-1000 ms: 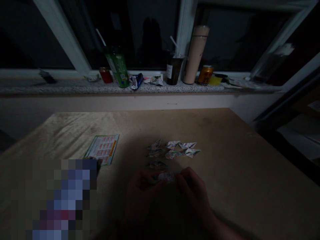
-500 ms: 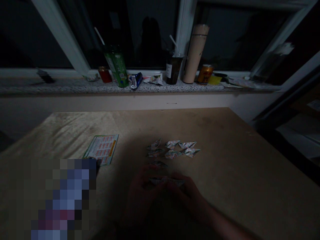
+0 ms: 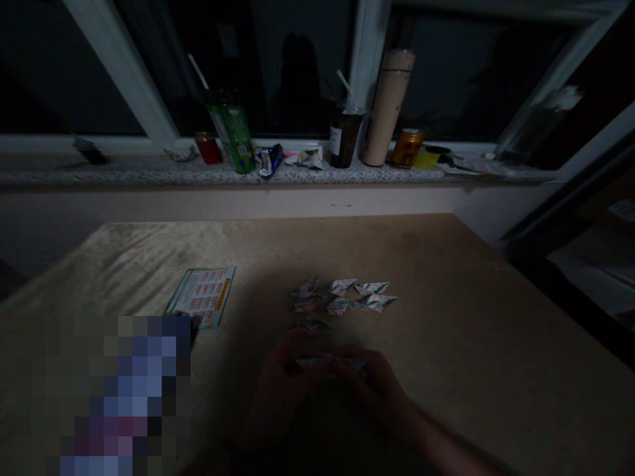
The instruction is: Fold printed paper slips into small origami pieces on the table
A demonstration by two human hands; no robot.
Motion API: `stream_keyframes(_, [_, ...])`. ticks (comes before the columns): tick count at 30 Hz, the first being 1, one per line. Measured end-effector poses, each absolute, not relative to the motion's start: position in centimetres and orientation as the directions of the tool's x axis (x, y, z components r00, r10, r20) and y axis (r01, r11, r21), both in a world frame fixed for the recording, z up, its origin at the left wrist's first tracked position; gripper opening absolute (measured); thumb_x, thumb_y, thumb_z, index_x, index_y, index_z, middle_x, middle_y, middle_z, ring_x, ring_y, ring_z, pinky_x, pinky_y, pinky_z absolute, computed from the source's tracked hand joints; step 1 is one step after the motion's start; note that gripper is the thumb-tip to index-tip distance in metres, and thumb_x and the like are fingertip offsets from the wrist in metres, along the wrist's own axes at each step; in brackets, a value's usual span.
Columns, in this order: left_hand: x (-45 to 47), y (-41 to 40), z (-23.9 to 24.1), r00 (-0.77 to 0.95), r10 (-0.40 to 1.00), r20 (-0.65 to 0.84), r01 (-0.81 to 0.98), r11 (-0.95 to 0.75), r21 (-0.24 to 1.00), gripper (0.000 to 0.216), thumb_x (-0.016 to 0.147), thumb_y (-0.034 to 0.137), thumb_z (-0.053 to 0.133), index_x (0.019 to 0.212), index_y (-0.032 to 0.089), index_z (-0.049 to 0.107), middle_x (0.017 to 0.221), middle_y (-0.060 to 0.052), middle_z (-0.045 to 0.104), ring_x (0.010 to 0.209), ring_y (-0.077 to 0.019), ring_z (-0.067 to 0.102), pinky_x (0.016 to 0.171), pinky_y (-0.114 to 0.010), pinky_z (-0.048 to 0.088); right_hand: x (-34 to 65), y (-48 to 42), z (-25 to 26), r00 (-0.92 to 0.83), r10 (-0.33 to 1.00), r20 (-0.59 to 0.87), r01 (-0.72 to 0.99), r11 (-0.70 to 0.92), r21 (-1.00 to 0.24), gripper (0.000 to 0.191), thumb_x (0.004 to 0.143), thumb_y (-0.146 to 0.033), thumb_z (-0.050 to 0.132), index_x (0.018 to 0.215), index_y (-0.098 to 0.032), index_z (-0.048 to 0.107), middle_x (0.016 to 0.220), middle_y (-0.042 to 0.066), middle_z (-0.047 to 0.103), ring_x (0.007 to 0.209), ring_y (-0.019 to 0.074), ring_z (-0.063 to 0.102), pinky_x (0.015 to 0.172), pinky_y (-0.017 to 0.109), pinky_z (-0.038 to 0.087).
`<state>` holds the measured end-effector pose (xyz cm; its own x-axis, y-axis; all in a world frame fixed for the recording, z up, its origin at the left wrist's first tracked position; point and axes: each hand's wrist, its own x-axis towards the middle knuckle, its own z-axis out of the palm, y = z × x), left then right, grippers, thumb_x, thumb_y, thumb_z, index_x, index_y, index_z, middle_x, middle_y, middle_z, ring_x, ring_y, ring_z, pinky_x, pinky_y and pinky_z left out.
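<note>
Drawn closer together since a second ago, the left hand [image 3: 280,378] and right hand [image 3: 383,382] both pinch one folded paper [image 3: 308,363] over the near part of the bench [image 3: 471,317]. Just beyond lie seven folded pieces [image 3: 342,305]; farther, a green cup [image 3: 239,140] stands on the windowsill [image 3: 302,176].

Dim room, dark windows [image 3: 268,73] in pale frames [image 3: 370,39], speckled stone sill [image 3: 297,176], light wall [image 3: 278,201] below, broad tan table [image 3: 446,317] in front.
</note>
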<state>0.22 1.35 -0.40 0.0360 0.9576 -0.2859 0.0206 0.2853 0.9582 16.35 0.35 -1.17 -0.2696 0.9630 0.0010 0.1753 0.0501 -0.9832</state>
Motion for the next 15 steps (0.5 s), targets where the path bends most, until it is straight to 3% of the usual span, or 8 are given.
stream_keyframes(4, [0.0, 0.9, -0.6, 0.141, 0.963, -0.229, 0.073, 0.220, 0.973, 0.036, 0.069, 0.049, 0.064, 0.089, 0.020, 0.062, 0.083, 0.000, 0.068, 0.081, -0.0200, 0.062, 0.072, -0.027, 0.048, 16.4, 0.4, -1.3, -0.175, 0.984, -0.040, 0.139, -0.015, -0.990, 0.034, 0.082, -0.049, 0.053, 0.070, -0.018, 0.061, 0.062, 0.000, 0.054, 0.059, 0.0134, 0.048, 0.053, 0.023, 0.037])
stream_keyframes(8, [0.2, 0.0, -0.4, 0.126, 0.883, -0.452, 0.181, 0.427, 0.886, 0.044, 0.068, 0.059, 0.059, 0.084, 0.019, 0.067, 0.079, -0.001, 0.069, 0.080, -0.0223, 0.061, 0.070, -0.029, 0.047, 16.4, 0.4, -1.1, -0.145, 0.984, -0.103, 0.088, -0.091, -0.992, 0.036, 0.077, -0.051, 0.059, 0.064, -0.018, 0.060, 0.058, -0.001, 0.050, 0.057, 0.0131, 0.047, 0.050, 0.022, 0.037])
stream_keyframes(10, [0.4, -0.3, -0.2, 0.140, 0.876, -0.462, 0.239, 0.423, 0.874, 0.046, 0.071, 0.061, 0.054, 0.078, 0.019, 0.068, 0.074, -0.001, 0.068, 0.076, -0.0217, 0.060, 0.068, -0.028, 0.047, 16.4, 0.3, -0.8, -0.169, 0.979, -0.118, 0.052, -0.111, -0.992, 0.037, 0.076, -0.052, 0.060, 0.064, -0.018, 0.059, 0.058, -0.002, 0.050, 0.056, 0.0125, 0.047, 0.051, 0.022, 0.037])
stream_keyframes(15, [0.5, -1.2, -0.4, -0.041, 0.900, -0.434, 0.273, 0.428, 0.861, 0.041, 0.071, 0.057, 0.057, 0.084, 0.021, 0.069, 0.084, -0.003, 0.069, 0.086, -0.0239, 0.060, 0.080, -0.031, 0.046, 16.0, -0.1, -0.6, -0.161, 0.966, -0.204, -0.040, -0.212, -0.976, 0.039, 0.071, -0.056, 0.062, 0.069, -0.017, 0.061, 0.059, -0.002, 0.053, 0.056, 0.0123, 0.049, 0.052, 0.023, 0.040])
